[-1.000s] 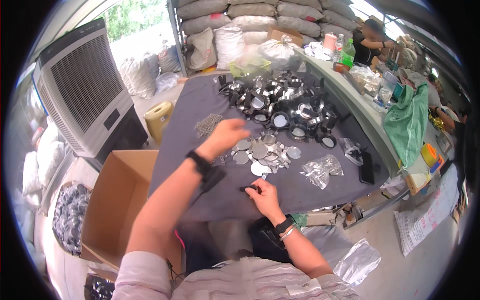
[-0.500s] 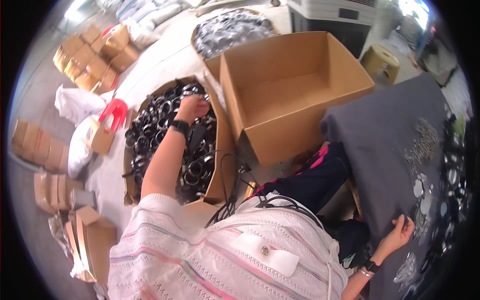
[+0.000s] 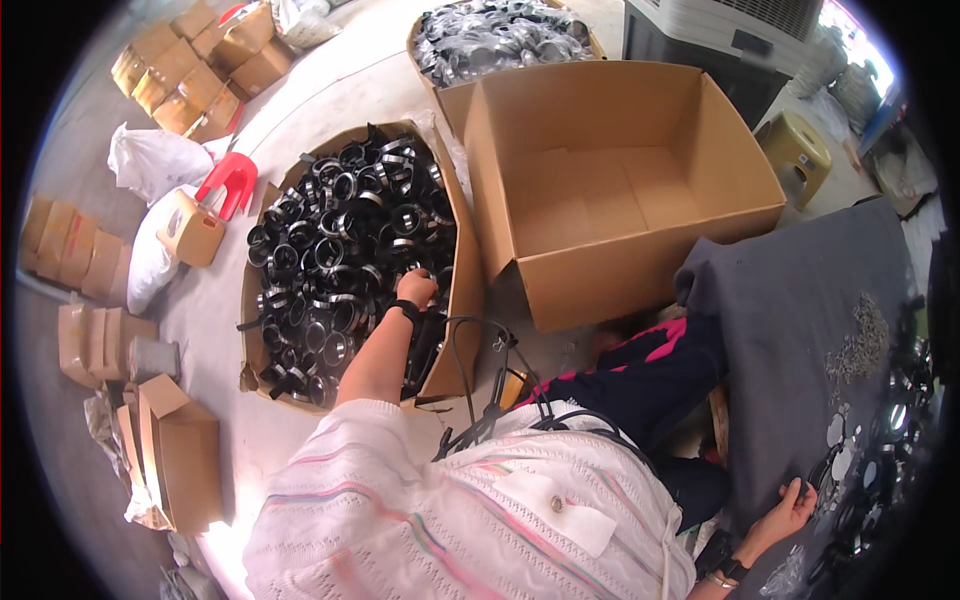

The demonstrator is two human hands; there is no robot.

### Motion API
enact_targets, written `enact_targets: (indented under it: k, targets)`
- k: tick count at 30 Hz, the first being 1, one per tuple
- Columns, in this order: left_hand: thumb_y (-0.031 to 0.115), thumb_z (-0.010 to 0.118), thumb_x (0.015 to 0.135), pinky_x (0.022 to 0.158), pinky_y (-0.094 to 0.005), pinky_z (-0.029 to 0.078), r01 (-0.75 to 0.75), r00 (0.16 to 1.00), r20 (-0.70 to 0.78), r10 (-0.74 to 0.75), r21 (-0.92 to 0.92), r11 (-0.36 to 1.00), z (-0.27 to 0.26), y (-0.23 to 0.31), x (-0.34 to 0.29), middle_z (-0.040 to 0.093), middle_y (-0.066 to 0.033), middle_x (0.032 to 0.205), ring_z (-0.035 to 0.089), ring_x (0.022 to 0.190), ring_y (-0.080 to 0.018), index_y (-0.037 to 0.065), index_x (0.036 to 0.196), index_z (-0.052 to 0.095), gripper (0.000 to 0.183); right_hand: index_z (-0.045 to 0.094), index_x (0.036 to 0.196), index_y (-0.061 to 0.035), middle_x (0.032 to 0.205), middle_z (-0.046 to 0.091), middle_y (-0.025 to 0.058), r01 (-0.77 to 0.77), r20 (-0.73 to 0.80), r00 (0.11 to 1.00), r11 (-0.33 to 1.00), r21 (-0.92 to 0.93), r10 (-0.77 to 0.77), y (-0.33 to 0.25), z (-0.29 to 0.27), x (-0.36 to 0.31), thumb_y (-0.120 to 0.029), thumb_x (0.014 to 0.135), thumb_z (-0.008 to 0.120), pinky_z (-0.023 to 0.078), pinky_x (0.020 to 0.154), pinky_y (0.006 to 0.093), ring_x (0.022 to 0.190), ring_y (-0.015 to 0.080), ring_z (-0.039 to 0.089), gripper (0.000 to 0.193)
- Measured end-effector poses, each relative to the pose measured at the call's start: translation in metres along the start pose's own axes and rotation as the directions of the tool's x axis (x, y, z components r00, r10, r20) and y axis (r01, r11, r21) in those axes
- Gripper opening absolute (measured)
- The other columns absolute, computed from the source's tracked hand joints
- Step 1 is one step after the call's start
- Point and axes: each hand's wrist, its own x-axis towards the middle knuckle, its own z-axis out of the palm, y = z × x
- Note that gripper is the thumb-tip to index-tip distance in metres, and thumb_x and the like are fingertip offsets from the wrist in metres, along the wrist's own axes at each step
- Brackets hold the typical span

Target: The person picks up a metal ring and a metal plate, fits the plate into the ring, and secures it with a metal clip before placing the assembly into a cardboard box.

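My left hand is in the right part of an open carton full of black ring-shaped parts, some with shiny silvery rims. Its fingers are curled in among the parts, and what they grip is hidden. My right hand is at the edge of a grey cloth, beside round pale discs and dark parts. Its thumb and fingers are drawn together, with something dark at the tips too small to name. A heap of small metal pieces lies farther up the cloth.
A large open cardboard box stands ahead, between the carton and the cloth. Behind it is another carton of plastic-covered parts. A red stool and stacked boxes are at the left. Black cables hang before my waist.
My left hand has moved nearer to me and lower within the carton. My right hand has shifted slightly down along the cloth's edge. The whole view has also shifted a little.
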Motion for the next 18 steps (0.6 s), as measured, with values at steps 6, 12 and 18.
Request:
enact_targets:
  k: [6,12,18]
  targets:
    - [0.018,0.064,0.075,0.075,-0.0405,0.055,-0.377,0.926,0.053,0.374,0.158,0.913,0.026,-0.012,0.066,0.063,-0.0204,0.113,0.064,0.100,-0.0325,0.012,0.132,0.048,0.060,0.055,0.109,0.0003,0.093,0.054,0.0021,-0.047,0.007,0.999,0.999,-0.012,0.047,-0.013,0.005,0.003,-0.007,0.089,0.062,0.042,0.061,0.0197,0.073,0.0069,0.050,0.023]
    - [0.022,0.066,0.073,0.056,-0.0327,0.054,-0.660,0.126,0.729,0.672,0.568,-0.492,0.008,-0.087,0.147,0.069,-0.0043,0.071,0.068,0.066,-0.0192,0.011,0.081,0.070,0.014,0.055,0.113,0.0002,0.089,0.055,0.0029,-0.124,0.150,0.981,0.992,-0.006,0.123,0.000,0.018,0.032,-0.004,0.087,0.061,0.039,0.054,0.0177,0.064,0.0054,0.047,0.028]
    - [0.024,0.064,0.080,0.038,-0.0320,0.045,-0.393,0.902,0.353,0.248,0.439,0.808,0.009,0.009,0.027,0.062,-0.0074,0.056,0.062,0.046,-0.0222,0.004,0.072,0.067,0.022,0.054,0.119,0.0035,0.096,0.060,0.0096,0.027,0.071,0.997,0.830,-0.557,0.016,0.003,-0.003,0.039,-0.009,0.081,0.066,0.045,0.062,0.0271,0.066,0.0146,0.053,0.041]
